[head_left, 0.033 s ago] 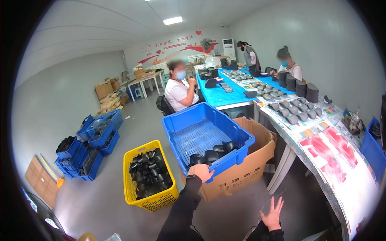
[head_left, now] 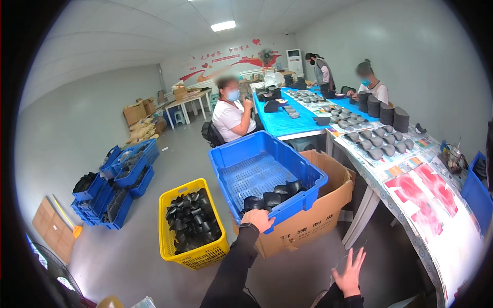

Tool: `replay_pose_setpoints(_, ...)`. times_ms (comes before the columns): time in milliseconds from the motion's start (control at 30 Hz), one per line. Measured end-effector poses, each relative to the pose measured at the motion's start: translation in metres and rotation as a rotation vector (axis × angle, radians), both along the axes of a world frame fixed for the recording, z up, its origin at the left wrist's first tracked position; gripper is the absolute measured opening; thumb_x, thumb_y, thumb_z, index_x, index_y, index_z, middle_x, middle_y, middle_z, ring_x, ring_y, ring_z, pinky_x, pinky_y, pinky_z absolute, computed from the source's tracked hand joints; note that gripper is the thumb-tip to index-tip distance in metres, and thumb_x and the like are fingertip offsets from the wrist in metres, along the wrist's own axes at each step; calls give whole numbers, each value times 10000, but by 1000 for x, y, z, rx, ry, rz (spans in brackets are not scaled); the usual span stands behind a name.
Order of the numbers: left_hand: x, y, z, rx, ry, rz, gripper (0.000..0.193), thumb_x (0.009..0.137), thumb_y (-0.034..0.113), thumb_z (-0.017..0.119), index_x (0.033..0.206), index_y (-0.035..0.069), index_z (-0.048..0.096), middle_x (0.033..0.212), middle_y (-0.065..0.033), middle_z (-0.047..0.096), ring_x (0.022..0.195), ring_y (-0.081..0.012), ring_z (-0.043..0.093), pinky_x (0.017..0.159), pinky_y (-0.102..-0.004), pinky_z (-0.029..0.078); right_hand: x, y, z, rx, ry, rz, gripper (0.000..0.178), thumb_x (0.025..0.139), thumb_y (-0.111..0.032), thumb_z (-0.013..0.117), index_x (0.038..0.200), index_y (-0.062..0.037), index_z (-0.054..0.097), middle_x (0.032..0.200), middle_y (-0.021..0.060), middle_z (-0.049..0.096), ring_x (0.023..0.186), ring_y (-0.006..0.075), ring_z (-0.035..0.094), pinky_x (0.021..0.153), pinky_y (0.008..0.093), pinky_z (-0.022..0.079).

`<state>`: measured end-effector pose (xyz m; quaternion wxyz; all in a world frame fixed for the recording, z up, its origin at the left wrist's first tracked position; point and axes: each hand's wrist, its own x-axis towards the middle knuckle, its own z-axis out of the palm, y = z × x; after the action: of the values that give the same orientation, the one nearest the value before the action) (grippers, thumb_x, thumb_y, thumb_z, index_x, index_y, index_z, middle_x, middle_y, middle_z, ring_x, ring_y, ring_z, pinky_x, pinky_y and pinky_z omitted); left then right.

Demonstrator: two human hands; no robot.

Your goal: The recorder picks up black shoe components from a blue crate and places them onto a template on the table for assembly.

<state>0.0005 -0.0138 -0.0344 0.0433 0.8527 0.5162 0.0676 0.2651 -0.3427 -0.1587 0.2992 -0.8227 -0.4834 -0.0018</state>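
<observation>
Blue rectangular open-top plastic crate with a perforated floor (head_left: 292, 211): rests over a tall open brown cardboard box (head_left: 331, 208), directly ahead of the person; how the box bears it is partly hidden. Contents: a few curved, smooth black pieces (head_left: 272, 198), gathered along the near side; most of the floor is bare.

Left hand (head_left: 258, 220): closed over the near rim, beside the black pieces; the finger ends are hidden. Right hand (head_left: 349, 273): fingers spread wide, holding nothing, well apart from the crate, low and to the right.

Handling (judged): walls stiff, load probably light, weight biased toward the near side. Plastic rim likely smooth, so a slick grip is possible; crate itself not fragile. The loose pieces could slide if tilted. Best hold: the thick rim at two opposite sides, fingers hooked beneath the lip, kept level.
</observation>
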Motion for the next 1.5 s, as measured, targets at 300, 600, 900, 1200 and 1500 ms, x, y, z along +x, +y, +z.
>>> replay_pose_setpoints(300, 0, -3, 4, 5, -16, -17, 459, 950, 540, 641, 1069, 131, 813, 951, -183, 784, 939, -387, 752, 889, -494, 598, -52, 5, 141, 814, 932, 281, 159, 1109, -170, 610, 1088, -13, 593, 744, 63, 677, 559, 146, 647, 560, 265, 531)
replay_pose_setpoints(600, -7, 2, -1, 22, -4, -5, 457, 955, 543, 633, 1047, 134, 816, 941, -183, 785, 929, -379, 757, 880, -485, 604, -59, -4, 160, 1016, 1839, 956, 352, 1053, -243, 618, 742, -85, 571, 572, 25, 525, 527, 185, 445, 583, 382, 380)
replay_pose_setpoints(900, 0, -6, 4, 42, -35, -27, 389, 943, 489, 670, 987, 128, 807, 919, -171, 782, 908, -377, 758, 848, -487, 604, -41, -21, 181, 484, 1372, 1792, 200, 951, -152, 681, 780, -51, 656, 718, 77, 638, 596, 265, 597, 606, 407, 430)
replay_pose_setpoints(1200, 2, -9, 3, 42, -44, -20, 413, 935, 498, 676, 970, 108, 806, 919, -177, 783, 912, -383, 758, 848, -496, 605, 1, -3, 12, -348, 213, 213, 325, 923, -309, 727, 1082, -26, 747, 1141, 159, 741, 1158, 308, 665, 1050, 444, 472)
replay_pose_setpoints(1500, 2, 8, 11, 20, -24, -12, 426, 931, 532, 671, 1015, 144, 828, 915, -183, 782, 894, -385, 761, 841, -496, 614, 23, -8, -90, -483, -41, -8, 331, 868, -386, 680, 1004, -122, 826, 1158, 102, 771, 1229, 314, 642, 1072, 528, 435)
